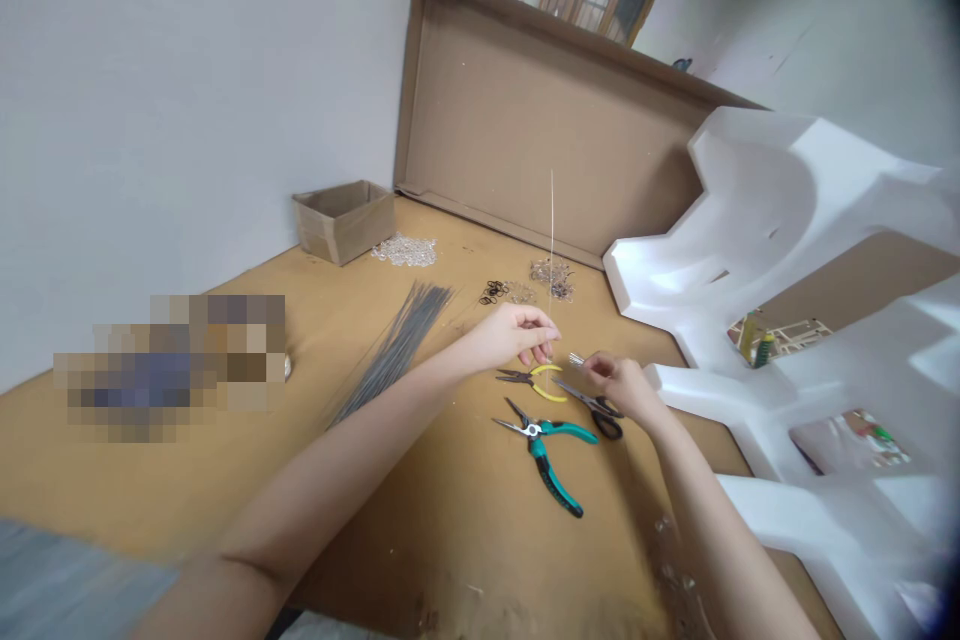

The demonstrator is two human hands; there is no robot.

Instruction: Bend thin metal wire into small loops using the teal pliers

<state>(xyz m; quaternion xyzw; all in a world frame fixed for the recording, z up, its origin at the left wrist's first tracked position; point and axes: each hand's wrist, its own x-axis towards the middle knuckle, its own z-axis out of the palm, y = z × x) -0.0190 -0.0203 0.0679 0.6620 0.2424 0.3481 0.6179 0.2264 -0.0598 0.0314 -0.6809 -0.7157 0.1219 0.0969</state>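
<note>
My left hand (517,332) is closed in a pinch on a thin wire (552,230), which stands nearly upright above my fingers. Close to its right, my right hand (613,382) pinches a small shiny silver piece (575,359), too small to name surely. Yellow-handled pliers (541,382) lie just under the left fingers. Scissors (604,410) with dark handles rest below my right hand. Nearer to me are teal-handled needle-nose pliers (534,430), their jaws apart. A bundle of straight grey wires (397,345) lies left of my left hand.
A small cardboard box (337,225) stands at the back left, by a pile of clear pieces (406,250). Dark rings (493,293) and a heap of small metal bits (551,275) lie behind my hands. White foam packing (675,280) borders the right side, a cardboard panel (540,110) the back.
</note>
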